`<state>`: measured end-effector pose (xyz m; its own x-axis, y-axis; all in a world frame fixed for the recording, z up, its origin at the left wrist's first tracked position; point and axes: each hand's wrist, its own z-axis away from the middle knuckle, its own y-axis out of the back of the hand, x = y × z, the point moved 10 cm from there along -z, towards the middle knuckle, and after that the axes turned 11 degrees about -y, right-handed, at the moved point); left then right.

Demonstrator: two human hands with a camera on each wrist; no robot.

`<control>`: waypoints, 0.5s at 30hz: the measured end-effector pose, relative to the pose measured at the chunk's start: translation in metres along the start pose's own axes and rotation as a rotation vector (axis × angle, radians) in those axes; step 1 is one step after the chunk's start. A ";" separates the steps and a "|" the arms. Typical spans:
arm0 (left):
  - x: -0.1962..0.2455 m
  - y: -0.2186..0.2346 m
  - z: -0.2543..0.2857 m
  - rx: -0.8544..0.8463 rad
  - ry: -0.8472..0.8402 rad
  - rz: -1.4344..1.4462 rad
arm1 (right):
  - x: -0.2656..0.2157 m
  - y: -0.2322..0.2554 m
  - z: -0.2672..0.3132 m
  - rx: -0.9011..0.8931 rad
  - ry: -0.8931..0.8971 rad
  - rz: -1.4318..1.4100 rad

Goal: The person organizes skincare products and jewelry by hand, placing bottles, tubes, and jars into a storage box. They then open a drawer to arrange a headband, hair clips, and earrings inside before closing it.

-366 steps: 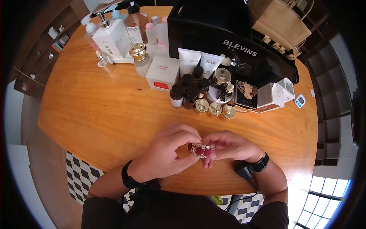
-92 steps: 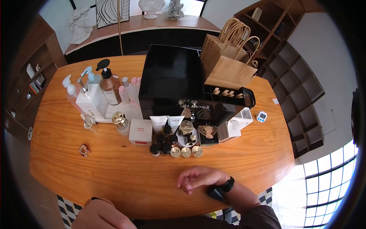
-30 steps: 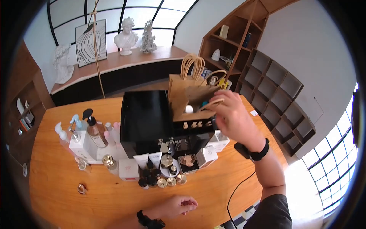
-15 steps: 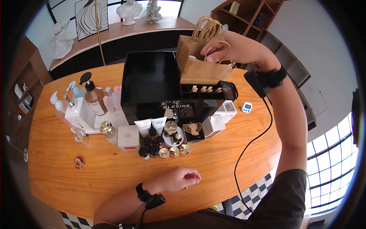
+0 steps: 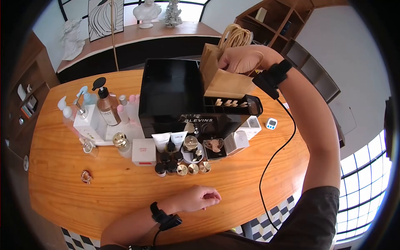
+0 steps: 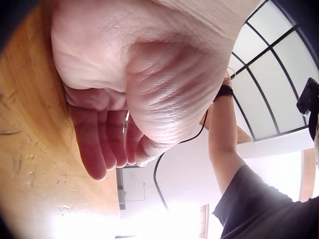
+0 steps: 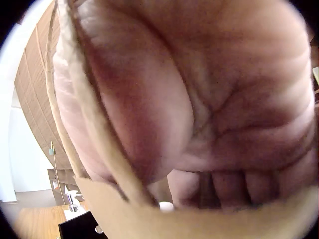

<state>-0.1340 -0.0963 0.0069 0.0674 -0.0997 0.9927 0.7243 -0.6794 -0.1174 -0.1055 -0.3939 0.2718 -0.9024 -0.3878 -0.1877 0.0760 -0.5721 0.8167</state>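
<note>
My right hand [image 5: 246,58] reaches down into a brown paper bag [image 5: 229,85] that stands on the black organizer [image 5: 171,89]. In the right wrist view the bag's rim hides the fingertips, and a twisted paper handle [image 7: 99,119] crosses beside the thumb. A small white cap [image 7: 166,205] shows inside the bag near the fingers; I cannot tell whether the hand holds anything. My left hand [image 5: 198,198] rests on the wooden table, fingers loosely curled around nothing. Far to its left lies a ring-shaped jewelled piece [image 5: 86,177] with red stones.
Pump bottles [image 5: 89,121] stand on a white tray at the left. Before the organizer are a white box [image 5: 144,152], tubes [image 5: 178,141], dark-capped bottles and gold-lidded jars [image 5: 193,169]. A small timer [image 5: 271,123] sits at right; a black cable [image 5: 271,162] hangs from the right wrist.
The jewelled piece, held in both hands earlier, now lies at the table's left. My right hand rose to the bag, pulled at its handle and rim, and has moved deeper inside; the left stays put lately.
</note>
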 end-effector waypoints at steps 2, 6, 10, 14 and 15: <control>0.000 -0.001 0.000 -0.009 -0.010 -0.007 | -0.009 -0.008 -0.002 -0.039 0.112 0.132; 0.000 -0.001 0.000 -0.012 -0.027 -0.008 | -0.011 -0.012 -0.006 -0.058 0.209 0.063; -0.001 -0.001 0.000 -0.026 -0.027 -0.031 | 0.001 -0.013 -0.015 -0.103 0.130 -0.116; -0.002 0.000 0.000 -0.025 -0.021 -0.050 | -0.009 -0.006 -0.012 -0.053 0.211 -0.042; -0.001 0.000 0.000 -0.021 -0.018 -0.046 | -0.013 -0.003 -0.010 -0.011 0.249 0.015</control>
<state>-0.1341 -0.0967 0.0056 0.0475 -0.0550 0.9974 0.7123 -0.6981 -0.0725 -0.0900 -0.3944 0.2662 -0.7686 -0.5621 -0.3054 0.0948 -0.5722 0.8146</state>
